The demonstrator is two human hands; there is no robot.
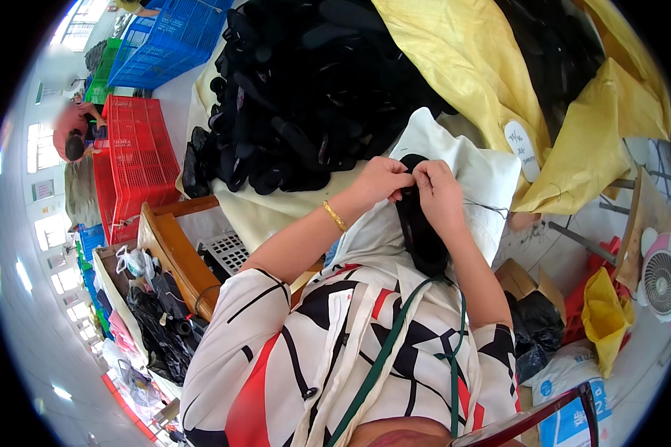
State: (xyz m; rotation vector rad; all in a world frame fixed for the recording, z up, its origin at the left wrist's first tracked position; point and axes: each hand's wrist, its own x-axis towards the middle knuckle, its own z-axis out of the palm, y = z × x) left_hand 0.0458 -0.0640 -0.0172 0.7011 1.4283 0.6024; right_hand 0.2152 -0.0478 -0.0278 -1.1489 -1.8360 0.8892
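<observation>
My left hand and my right hand meet over a black shoe insole that lies on a white cloth in my lap. Both hands pinch the insole's upper end, fingertips almost touching each other. A gold bracelet sits on my left wrist. Just beyond my hands a big heap of black insoles rests on a cream sheet. How the fingers grip underneath is hidden.
Yellow sacks lie at the far right. Red crates and blue crates stand on the left, with a person beside them. A wooden chair frame, black bags, a cardboard box and a small fan surround me.
</observation>
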